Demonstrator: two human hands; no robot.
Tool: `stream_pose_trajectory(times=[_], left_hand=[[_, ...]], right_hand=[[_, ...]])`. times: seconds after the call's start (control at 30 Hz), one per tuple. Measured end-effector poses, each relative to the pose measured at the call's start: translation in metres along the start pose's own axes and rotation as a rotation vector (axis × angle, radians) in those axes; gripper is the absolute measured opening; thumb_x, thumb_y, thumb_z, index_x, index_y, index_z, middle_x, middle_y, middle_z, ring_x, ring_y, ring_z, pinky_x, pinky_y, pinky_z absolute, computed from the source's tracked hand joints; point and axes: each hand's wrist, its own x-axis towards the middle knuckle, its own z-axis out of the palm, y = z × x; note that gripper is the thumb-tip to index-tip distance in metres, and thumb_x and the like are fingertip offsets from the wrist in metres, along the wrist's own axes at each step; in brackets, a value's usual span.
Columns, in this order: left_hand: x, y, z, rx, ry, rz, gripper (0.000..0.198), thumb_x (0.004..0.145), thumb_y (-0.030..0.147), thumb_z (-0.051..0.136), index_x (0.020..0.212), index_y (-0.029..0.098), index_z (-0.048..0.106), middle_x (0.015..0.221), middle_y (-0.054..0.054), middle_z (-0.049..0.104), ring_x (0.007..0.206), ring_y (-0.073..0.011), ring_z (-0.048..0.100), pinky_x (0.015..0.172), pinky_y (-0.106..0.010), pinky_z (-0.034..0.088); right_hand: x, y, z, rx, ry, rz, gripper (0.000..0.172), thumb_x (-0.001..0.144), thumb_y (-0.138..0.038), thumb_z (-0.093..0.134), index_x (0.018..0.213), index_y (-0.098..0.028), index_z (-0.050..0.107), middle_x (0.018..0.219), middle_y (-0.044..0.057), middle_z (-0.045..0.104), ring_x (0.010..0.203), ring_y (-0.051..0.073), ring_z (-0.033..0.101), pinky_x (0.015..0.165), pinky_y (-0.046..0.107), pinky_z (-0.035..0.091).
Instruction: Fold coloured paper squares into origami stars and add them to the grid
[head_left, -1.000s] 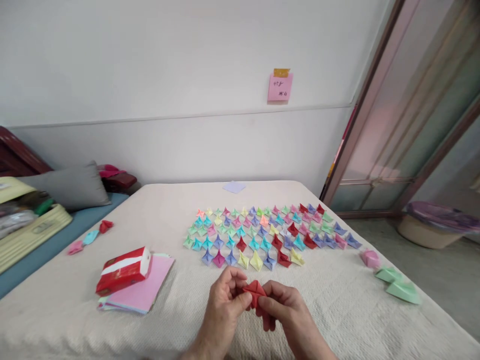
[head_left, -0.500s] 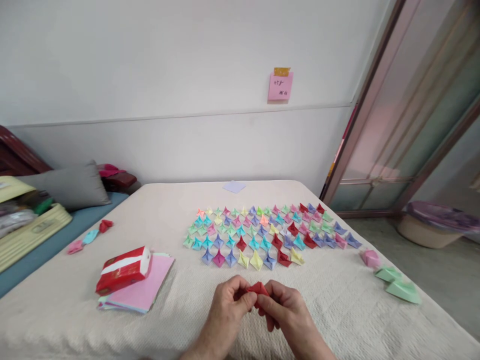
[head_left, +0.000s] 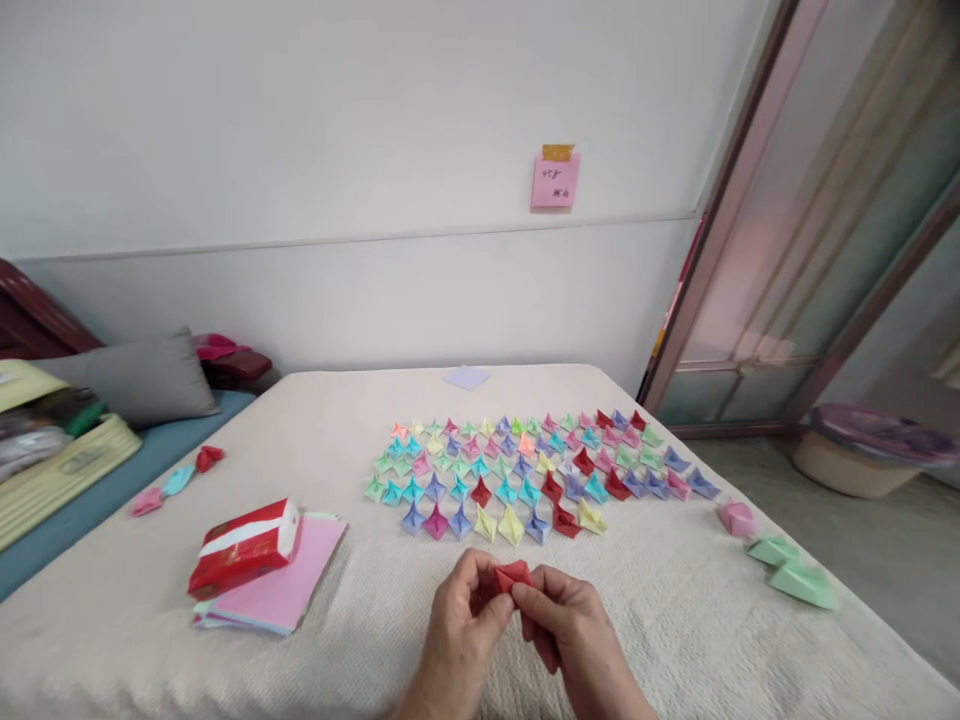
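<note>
A small folded red paper piece point(head_left: 513, 575) is held up between both hands, low in the middle of the head view. My left hand point(head_left: 466, 615) pinches its left side with thumb and fingers. On the other side, my right hand point(head_left: 564, 612) grips it, with the thumb pressed on the near edge. Parts of the red paper are hidden behind the fingers. Just beyond the hands, several rows of small folded paper boats point(head_left: 511, 524) in many colours stand on the cream cover point(head_left: 360, 640).
At left, a red packet point(head_left: 244, 547) lies on a stack of coloured paper point(head_left: 300, 595). Several folded pieces, one red point(head_left: 208, 458), lie farther left. Green folded papers point(head_left: 802, 584) sit near the right edge. A lilac sheet point(head_left: 466, 377) lies by the wall.
Both hands still hold the red paper, which has turned slightly and shows more of its folded front. The right fingers have drawn in closer beneath it. The camera view has shifted a little.
</note>
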Motion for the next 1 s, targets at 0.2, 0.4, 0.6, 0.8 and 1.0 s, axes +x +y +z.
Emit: stream_pose_trajectory(times=[0.2, 0.4, 0.6, 0.8, 1.0], left_hand=[[-0.002, 0.013, -0.010, -0.154, 0.041, -0.099, 0.015, 0.078, 0.011, 0.059, 0.092, 0.014, 0.064, 0.082, -0.005, 0.066, 0.074, -0.0138, 0.055, 0.066, -0.024, 0.041], [-0.001, 0.013, -0.016, -0.475, -0.168, -0.324, 0.052, 0.069, 0.002, 0.057, 0.119, 0.018, 0.051, 0.077, -0.003, 0.063, 0.058, -0.0106, 0.054, 0.054, -0.022, 0.039], [-0.001, 0.015, -0.014, -0.355, -0.211, -0.419, 0.032, 0.082, 0.021, 0.059, 0.114, 0.016, 0.056, 0.072, -0.001, 0.059, 0.054, -0.0091, 0.051, 0.053, -0.022, 0.040], [-0.001, 0.025, -0.018, 0.162, -0.157, -0.111, 0.015, 0.076, 0.023, 0.069, 0.087, 0.014, 0.065, 0.076, -0.003, 0.065, 0.070, -0.0138, 0.055, 0.064, -0.025, 0.040], [0.001, 0.018, -0.011, 0.154, -0.006, -0.135, 0.008, 0.073, 0.019, 0.064, 0.067, 0.014, 0.061, 0.058, 0.001, 0.059, 0.053, -0.0111, 0.048, 0.051, -0.023, 0.036]], right_hand=[[-0.008, -0.016, -0.013, -0.287, -0.020, -0.304, 0.032, 0.085, -0.045, 0.057, 0.072, -0.017, 0.066, 0.056, -0.001, 0.055, 0.045, 0.010, 0.046, 0.045, 0.023, 0.036], [-0.003, -0.021, -0.027, -0.260, -0.217, -0.394, 0.035, 0.077, -0.029, 0.072, 0.111, -0.033, 0.066, 0.138, 0.006, 0.048, 0.130, 0.028, 0.039, 0.103, 0.042, 0.034], [-0.005, -0.028, -0.019, -0.129, -0.337, -0.286, 0.014, 0.076, -0.032, 0.073, 0.067, -0.022, 0.069, 0.123, 0.006, 0.057, 0.100, 0.026, 0.061, 0.081, 0.038, 0.049], [-0.004, -0.025, -0.017, -0.298, -0.256, -0.199, 0.009, 0.074, -0.016, 0.068, 0.066, -0.018, 0.065, 0.059, -0.004, 0.055, 0.059, 0.013, 0.050, 0.058, 0.024, 0.037], [0.000, -0.018, -0.009, -0.104, -0.215, -0.077, 0.007, 0.063, -0.015, 0.070, 0.064, -0.015, 0.063, 0.054, -0.003, 0.057, 0.051, 0.011, 0.049, 0.050, 0.023, 0.037]])
